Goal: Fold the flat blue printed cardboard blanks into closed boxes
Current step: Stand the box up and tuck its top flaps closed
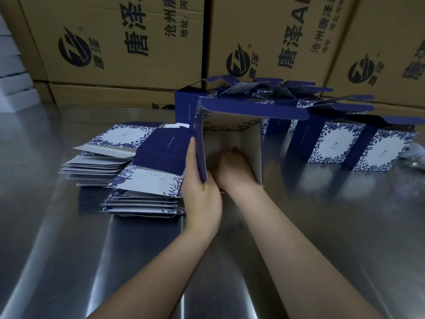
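two hands work on one box [253, 110], which lies on its side on a shiny steel table [69, 238] with its open end towards the camera; its top panel is plain dark blue card and its inside is pale and bare. the left hand [200, 180] pinches the box's left wall, one finger stretched up along the outside of it. the right hand [232, 166] reaches into the opening, where it is shadowed and blurred, so i cannot tell how its fingers lie. left of the box, two loose stacks of flat blanks [142, 199] lie side by side, thin card printed with blue flowers round white panels, their edges fanned out. behind and to the right are at least five standing boxes [331, 143] with their lids up; those at the back overlap, so the exact count is hard to make out. three large brown cartons [115, 42] with black print form the back wall, cut off at the top, above a lower row. white blocks [13, 88] are stacked at the left edge, and a white thing [415, 151] is cut off at the right edge
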A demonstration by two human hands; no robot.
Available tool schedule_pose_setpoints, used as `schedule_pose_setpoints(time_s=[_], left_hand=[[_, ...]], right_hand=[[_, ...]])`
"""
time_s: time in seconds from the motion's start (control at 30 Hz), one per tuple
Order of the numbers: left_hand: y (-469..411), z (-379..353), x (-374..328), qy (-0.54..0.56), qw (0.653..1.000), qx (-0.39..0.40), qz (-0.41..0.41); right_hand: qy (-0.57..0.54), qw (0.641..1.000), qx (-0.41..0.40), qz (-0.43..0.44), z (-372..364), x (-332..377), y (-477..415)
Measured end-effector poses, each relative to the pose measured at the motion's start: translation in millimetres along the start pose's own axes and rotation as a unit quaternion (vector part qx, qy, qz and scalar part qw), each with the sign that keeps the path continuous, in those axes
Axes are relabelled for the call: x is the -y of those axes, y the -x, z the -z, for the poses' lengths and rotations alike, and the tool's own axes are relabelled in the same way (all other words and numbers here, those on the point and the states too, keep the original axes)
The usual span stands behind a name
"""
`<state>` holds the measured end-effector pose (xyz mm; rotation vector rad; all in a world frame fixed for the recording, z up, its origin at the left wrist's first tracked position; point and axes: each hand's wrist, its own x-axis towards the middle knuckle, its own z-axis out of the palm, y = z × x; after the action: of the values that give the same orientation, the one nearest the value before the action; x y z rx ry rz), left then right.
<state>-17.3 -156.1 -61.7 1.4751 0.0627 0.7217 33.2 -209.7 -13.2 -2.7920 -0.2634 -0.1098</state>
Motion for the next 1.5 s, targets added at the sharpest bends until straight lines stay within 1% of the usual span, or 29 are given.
schedule_pose_setpoints(time_s=[0.1, 0.13, 0.23, 0.33, 0.4, 0.53, 0.57, 0.63, 0.77, 0.83, 0.93, 1.17, 1.27, 1.4, 1.43, 1.5], left_hand=[[0, 0, -1, 0.007, 1.000, -0.004, 0.000], [0, 0, -1, 0.010, 1.000, -0.005, -0.001], [1, -1, 0, 0.008, 1.000, -0.005, -0.002], [1, -1, -1, -0.003, 1.000, 0.000, -0.006], [0, -1, -1, -0.008, 1.000, 0.004, -0.005], [0, 0, -1, 0.000, 1.000, 0.008, -0.001], [0, 0, -1, 0.003, 1.000, 0.010, -0.006], [1, 0, -1, 0.012, 1.000, 0.014, -0.015], [0, 1, 1, 0.023, 1.000, 0.004, -0.005], [-1, 1, 3, 0.024, 1.000, 0.001, 0.001], [-1, 1, 3, 0.027, 1.000, 0.003, 0.003], [0, -1, 1, 0.045, 0.999, 0.005, -0.003], [0, -1, 2, 0.047, 0.999, 0.005, -0.001], [-1, 0, 4, 0.037, 0.999, 0.001, 0.010], [-1, 0, 4, 0.036, 0.999, 0.002, 0.009], [-1, 0, 3, 0.032, 0.999, 0.001, 0.006]], right_hand=[[-0.039, 0.997, -0.056, -0.027, -2, -2, 0], [-0.037, 0.997, -0.059, -0.027, -3, -2, 0], [-0.011, 1.000, -0.024, -0.009, -5, -3, 1], [0.004, 1.000, 0.010, -0.010, -4, -3, -2], [0.004, 1.000, 0.011, -0.012, -4, -3, -3], [-0.084, 0.995, -0.060, -0.007, -7, -9, -1], [-0.089, 0.994, -0.070, -0.003, -8, -9, 0], [-0.070, 0.996, -0.046, 0.014, -8, -6, 1], [-0.030, 0.997, 0.037, 0.054, -8, 1, -1], [-0.019, 0.996, 0.056, 0.061, -8, 1, -1], [-0.032, 0.994, 0.081, 0.065, -5, 1, 1], [-0.030, 0.994, 0.051, 0.092, -7, 0, -1], [-0.024, 0.992, 0.082, 0.096, -8, 1, -3], [-0.057, 0.988, 0.114, 0.086, -7, 1, -5], [-0.054, 0.989, 0.107, 0.088, -7, 0, -5], [-0.032, 0.993, 0.069, 0.088, -8, -1, -5]])
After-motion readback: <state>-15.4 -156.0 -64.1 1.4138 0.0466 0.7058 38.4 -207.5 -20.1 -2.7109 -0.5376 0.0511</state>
